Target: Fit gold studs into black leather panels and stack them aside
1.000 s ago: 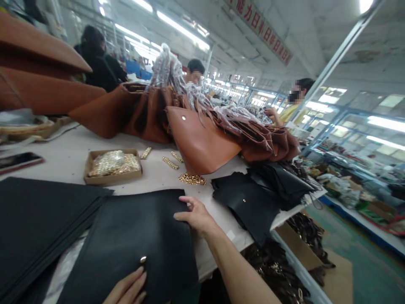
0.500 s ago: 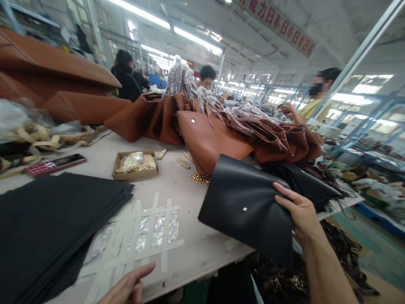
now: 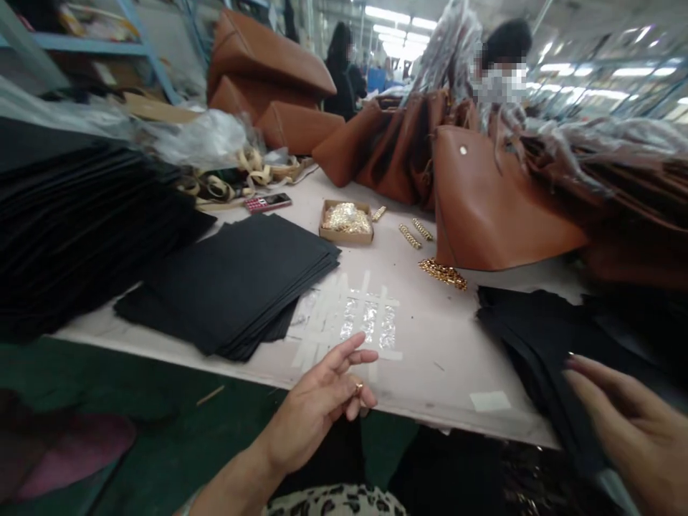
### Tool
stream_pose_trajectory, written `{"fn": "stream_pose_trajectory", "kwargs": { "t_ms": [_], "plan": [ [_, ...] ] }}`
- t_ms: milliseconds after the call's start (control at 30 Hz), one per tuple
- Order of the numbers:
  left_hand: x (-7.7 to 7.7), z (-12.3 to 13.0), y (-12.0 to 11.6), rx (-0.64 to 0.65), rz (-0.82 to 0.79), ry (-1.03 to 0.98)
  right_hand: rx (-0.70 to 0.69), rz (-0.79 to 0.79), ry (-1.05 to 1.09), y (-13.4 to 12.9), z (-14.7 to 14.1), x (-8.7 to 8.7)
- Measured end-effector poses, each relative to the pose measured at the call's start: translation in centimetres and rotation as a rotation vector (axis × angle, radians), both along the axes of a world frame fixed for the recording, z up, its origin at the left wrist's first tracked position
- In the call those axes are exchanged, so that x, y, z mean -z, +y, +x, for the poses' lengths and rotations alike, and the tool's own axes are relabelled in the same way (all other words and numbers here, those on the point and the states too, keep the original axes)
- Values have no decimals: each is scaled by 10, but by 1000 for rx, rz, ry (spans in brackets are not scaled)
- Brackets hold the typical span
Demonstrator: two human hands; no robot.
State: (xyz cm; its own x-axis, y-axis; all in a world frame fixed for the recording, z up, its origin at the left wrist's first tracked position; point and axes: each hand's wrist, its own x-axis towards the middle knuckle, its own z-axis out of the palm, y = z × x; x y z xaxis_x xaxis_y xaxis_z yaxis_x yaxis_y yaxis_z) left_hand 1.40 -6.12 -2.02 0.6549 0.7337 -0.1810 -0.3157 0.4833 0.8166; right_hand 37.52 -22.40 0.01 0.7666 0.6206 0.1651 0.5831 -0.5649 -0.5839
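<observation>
Low in the middle, my left hand (image 3: 322, 401) is half curled in front of the table edge. Its thumb presses against the lower fingers, with a small gold metal piece (image 3: 358, 388) at the tip; the index and middle fingers stretch out. At the right, my right hand (image 3: 628, 430) is blurred, its fingertips drawn together over a pile of black leather pieces (image 3: 532, 322). A tiny bright spot shows at those fingertips, too small to name. Ahead of my left hand, clear packets (image 3: 370, 322) are taped to the tabletop (image 3: 430, 373).
Stacked black sheets (image 3: 241, 279) lie on the left beside a taller dark stack (image 3: 80, 236). A cardboard box (image 3: 347, 236) of gold pieces, chain strips (image 3: 411, 236) and a gold chain heap (image 3: 443, 274) sit further back. Brown leather bags (image 3: 494, 208) line the far side, with people behind.
The view has swung left. My right hand no longer holds up the black leather piece and is at the pile on the right. My left hand has come further into view, showing the gold piece.
</observation>
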Motion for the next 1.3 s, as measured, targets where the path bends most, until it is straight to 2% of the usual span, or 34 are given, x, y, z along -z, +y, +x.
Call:
{"fn": "stream_pose_trajectory", "kwargs": {
  "t_ms": [67, 133, 167, 233, 300, 500, 633, 767, 900, 1000, 1133, 1233, 1300],
  "plan": [
    [4, -3, 1, 32, 36, -17, -352, 104, 101, 32, -63, -4],
    [6, -7, 1, 69, 62, -47, -706, 106, 211, 63, -119, -6],
    [7, -9, 2, 81, 64, -70, -837, 118, 242, 76, -142, -6],
    [9, -12, 3, 91, 44, -129, -1005, 173, 266, 96, -176, -6],
    [10, -15, 4, 79, 12, -170, -1091, 223, 256, 109, -195, -6],
    [18, -26, 5, 53, -23, -195, -1261, 196, 243, 123, -211, -2],
    [20, -35, 2, -8, -73, -98, -1309, 210, 160, 134, -214, 3],
    [14, -58, 6, -242, -119, 57, -1266, 257, 231, 158, -219, 12],
    [4, -98, 17, -605, -45, 293, -1263, 328, 311, 195, -231, 16],
    [0, -126, 26, -823, -65, 348, -1272, 383, 292, 229, -246, 13],
    [1, -145, 33, -855, -134, 340, -1324, 406, 117, 283, -275, 12],
    [2, -148, 36, -828, -143, 350, -1344, 234, -193, 318, -302, 16],
    [2, -148, 37, -818, -143, 349, -1343, 110, -350, 333, -316, 17]
  ]
}}
